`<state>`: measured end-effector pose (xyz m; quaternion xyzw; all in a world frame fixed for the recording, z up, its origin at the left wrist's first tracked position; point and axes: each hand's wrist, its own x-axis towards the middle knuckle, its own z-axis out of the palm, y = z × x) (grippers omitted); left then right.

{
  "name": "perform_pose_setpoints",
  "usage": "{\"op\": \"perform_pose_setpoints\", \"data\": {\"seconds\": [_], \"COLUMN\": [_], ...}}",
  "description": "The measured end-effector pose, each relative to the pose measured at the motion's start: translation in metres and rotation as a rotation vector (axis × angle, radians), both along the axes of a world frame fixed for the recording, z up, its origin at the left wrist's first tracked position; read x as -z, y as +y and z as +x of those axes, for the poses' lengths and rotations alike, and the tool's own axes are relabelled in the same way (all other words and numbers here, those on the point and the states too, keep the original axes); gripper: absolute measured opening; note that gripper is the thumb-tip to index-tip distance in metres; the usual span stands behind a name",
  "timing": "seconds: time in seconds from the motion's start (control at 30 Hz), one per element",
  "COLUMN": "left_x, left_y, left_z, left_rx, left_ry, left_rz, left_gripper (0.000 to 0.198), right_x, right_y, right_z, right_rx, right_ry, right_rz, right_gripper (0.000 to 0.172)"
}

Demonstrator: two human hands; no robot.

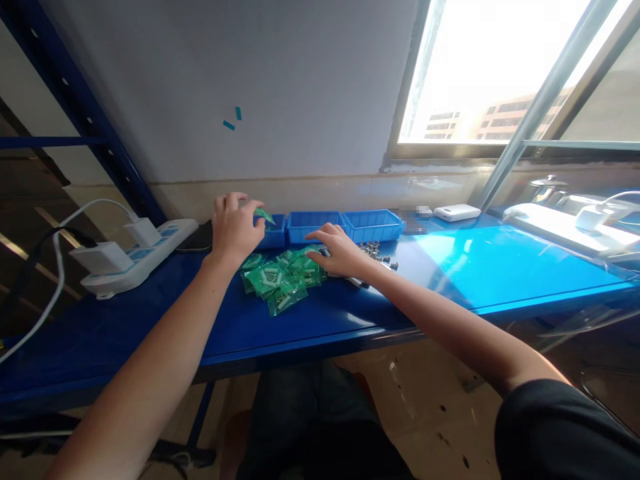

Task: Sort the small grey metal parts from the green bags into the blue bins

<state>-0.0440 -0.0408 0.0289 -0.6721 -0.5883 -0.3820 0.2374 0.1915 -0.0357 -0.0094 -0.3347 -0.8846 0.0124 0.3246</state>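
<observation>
My left hand (235, 227) is raised at the left blue bin (274, 238), its fingers closed on a small green bag (264, 215) that sticks out past the fingertips. My right hand (337, 250) hovers at the right edge of a pile of green plastic bags (277, 277), thumb and fingers apart, with nothing visible between them. Small metal and white pieces show through the clear bags. Beside and partly behind my right hand lie loose metal screws (373, 250) and shiny rods, some of them hidden by the hand.
Two more blue bins, a middle one (313, 227) and a right one (375, 227), line the wall. A power strip (145, 257) with plugged-in chargers sits at the left, a dark phone-like slab (196, 238) near it. Further right are a white device (457, 213) and another white strip (550, 223).
</observation>
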Motion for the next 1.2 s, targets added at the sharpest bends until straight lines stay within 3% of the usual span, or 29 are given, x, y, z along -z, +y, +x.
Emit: {"op": "perform_pose_setpoints", "data": {"seconds": [0.13,0.27,0.4,0.6,0.77,0.93,1.07,1.13,1.2], "left_x": [0.018,0.023,0.029,0.035,0.031,0.011,-0.011,-0.011,-0.001], "left_y": [0.006,0.003,0.001,0.003,0.001,-0.011,-0.013,-0.007,0.002], "left_z": [0.009,0.032,0.042,0.041,0.042,0.041,0.024,0.008,-0.008], "left_rx": [0.201,0.367,0.438,0.434,0.44,0.384,0.204,0.064,-0.075], "left_ry": [0.061,0.091,0.132,0.225,0.166,0.052,-0.01,-0.035,-0.061], "left_rz": [-0.205,-0.306,-0.49,-0.697,-0.555,-0.171,0.203,0.135,-0.144], "left_gripper": [0.028,0.03,0.033,0.059,0.053,0.04,0.029,0.034,0.043], "right_x": [0.0,-0.004,-0.004,0.0,0.001,-0.006,-0.009,-0.009,-0.009], "right_y": [0.004,0.009,0.01,0.01,0.009,0.01,0.01,0.008,0.004], "right_z": [0.002,0.004,0.002,0.0,0.002,0.007,0.009,0.008,0.008], "right_rx": [-0.113,-0.061,-0.016,-0.057,-0.067,0.017,0.034,0.025,-0.009], "right_ry": [-0.209,-0.275,-0.292,-0.279,-0.115,0.102,0.112,0.073,0.029], "right_rz": [-0.095,-0.128,-0.12,-0.071,-0.015,0.065,0.056,0.034,0.005], "right_gripper": [0.028,0.035,0.033,0.026,0.031,0.035,0.032,0.031,0.031]}}
